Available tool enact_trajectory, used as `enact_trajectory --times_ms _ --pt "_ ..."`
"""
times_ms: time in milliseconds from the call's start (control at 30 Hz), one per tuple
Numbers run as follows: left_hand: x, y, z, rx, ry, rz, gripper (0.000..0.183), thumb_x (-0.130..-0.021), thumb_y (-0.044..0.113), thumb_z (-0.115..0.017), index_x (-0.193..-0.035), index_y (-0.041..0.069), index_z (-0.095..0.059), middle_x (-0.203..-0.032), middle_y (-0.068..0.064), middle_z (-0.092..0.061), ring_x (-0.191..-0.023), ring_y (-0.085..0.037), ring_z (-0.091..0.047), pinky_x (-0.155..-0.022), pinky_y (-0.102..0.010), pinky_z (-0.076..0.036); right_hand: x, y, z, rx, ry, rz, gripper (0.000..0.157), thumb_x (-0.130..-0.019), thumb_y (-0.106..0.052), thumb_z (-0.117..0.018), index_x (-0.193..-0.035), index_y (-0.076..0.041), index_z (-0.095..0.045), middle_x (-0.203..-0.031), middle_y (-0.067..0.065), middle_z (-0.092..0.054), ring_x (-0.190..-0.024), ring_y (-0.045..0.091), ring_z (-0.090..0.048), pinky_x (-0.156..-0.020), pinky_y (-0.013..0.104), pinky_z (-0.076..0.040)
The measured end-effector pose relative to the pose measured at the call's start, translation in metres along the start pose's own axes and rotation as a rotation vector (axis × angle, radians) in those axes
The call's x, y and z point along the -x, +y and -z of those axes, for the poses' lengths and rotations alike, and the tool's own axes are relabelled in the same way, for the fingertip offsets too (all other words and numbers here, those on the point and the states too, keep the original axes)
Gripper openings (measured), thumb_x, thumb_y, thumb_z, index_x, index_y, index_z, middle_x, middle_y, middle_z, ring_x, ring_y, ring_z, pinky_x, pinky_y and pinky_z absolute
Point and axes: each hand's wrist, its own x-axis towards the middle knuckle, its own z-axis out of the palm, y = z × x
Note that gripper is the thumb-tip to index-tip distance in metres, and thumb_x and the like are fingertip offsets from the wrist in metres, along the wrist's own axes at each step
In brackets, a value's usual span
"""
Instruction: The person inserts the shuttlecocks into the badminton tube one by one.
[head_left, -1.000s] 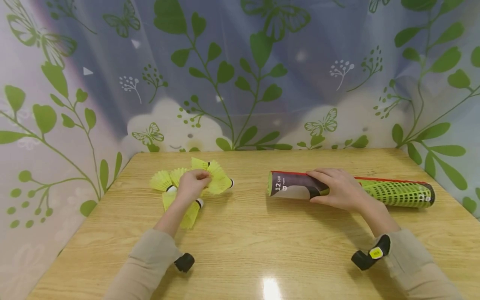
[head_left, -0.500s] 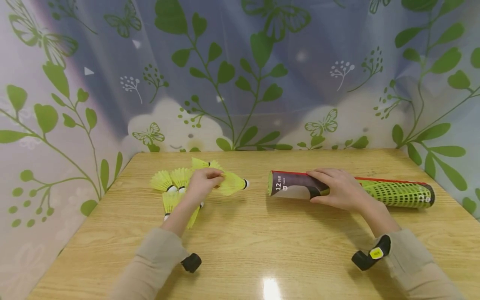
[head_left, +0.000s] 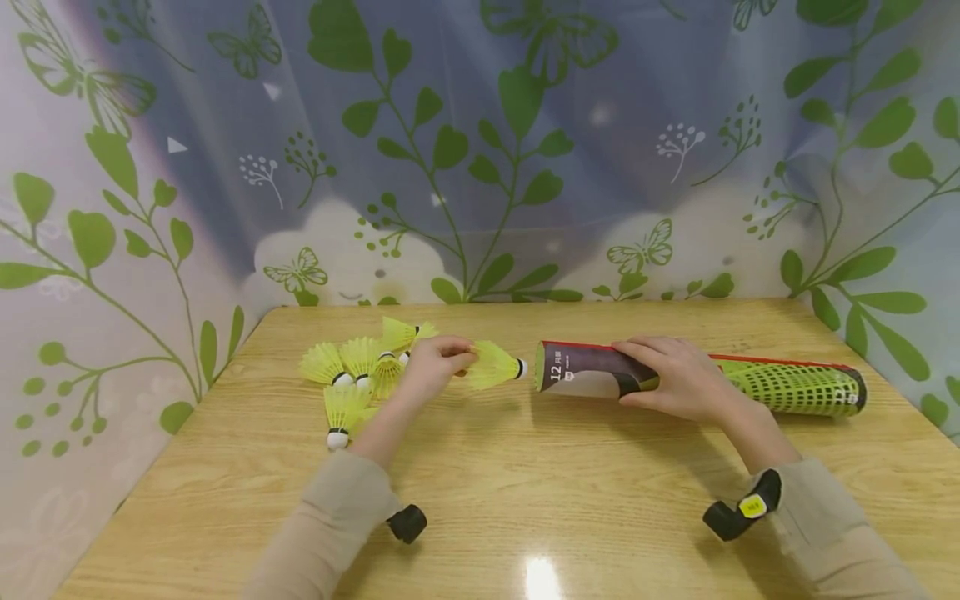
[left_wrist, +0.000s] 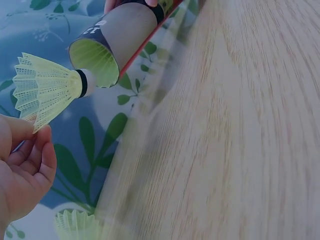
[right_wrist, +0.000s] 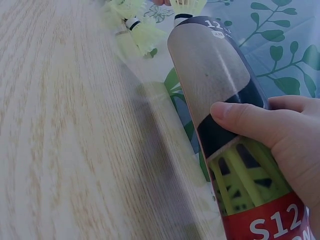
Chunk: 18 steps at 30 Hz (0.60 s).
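Between thumb and fingers my left hand (head_left: 438,367) pinches a yellow shuttlecock (head_left: 495,365) by its skirt edge. Its white cork points right, just short of the open mouth of a shuttlecock tube (head_left: 585,371). In the left wrist view the cork (left_wrist: 89,82) appears in front of the tube's mouth (left_wrist: 97,62), and more yellow skirts show inside. My right hand (head_left: 682,379) grips the tube around its middle as it lies on its side; the thumb (right_wrist: 235,115) lies across the printed wall. Beside my left hand several loose shuttlecocks (head_left: 345,400) lie in a group.
The wooden table (head_left: 525,483) carries everything. Behind it hangs a curtain (head_left: 480,167) printed with leaves and butterflies, which also runs along both sides. A black wrist camera (head_left: 408,523) sits by the left sleeve, another camera (head_left: 727,521) by the right.
My left hand has drawn the shuttlecock out of the group and moved it right, up to the tube's mouth. The right hand and tube have stayed in place.
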Motion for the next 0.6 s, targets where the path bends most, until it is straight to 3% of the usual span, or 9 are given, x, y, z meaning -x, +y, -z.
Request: enact_trajectory --times_ms 267,500,600 --pt "-0.005 0.002 -0.015 0.007 -0.021 0.007 0.019 -0.088 0.007 -0.064 -0.104 -0.003 -0.067 -0.1 -0.016 -0.067 -0.079 -0.018 -0.063 -0.081 -0.042 -0.052 0.0 -0.001 0.001 -0.01 -0.023 -0.013 0.071 -0.07 -0.036 -0.081 -0.13 -0.01 -0.054 -0.123 0.015 -0.059 -0.11 0.034 -0.055 -0.089 0.055 -0.041" --pt "-0.009 0.0 -0.031 0.031 -0.038 -0.015 0.017 -0.087 0.003 -0.064 -0.101 -0.006 -0.067 -0.097 -0.018 -0.067 -0.081 -0.025 -0.064 -0.071 -0.03 -0.054 0.0 -0.002 0.002 -0.007 -0.02 -0.011 0.071 -0.07 -0.035 -0.082 -0.13 -0.009 -0.054 -0.122 0.015 -0.059 -0.11 0.034 -0.055 -0.089 0.055 -0.04" --pt "-0.01 -0.001 -0.037 0.058 -0.039 -0.017 0.016 -0.086 0.001 -0.064 -0.099 -0.007 -0.066 -0.098 -0.019 -0.067 -0.079 -0.022 -0.064 -0.071 -0.029 -0.055 0.0 -0.002 0.002 -0.005 -0.018 -0.005 0.071 -0.07 -0.034 -0.082 -0.13 -0.01 -0.054 -0.122 0.014 -0.059 -0.11 0.033 -0.055 -0.089 0.055 -0.04"
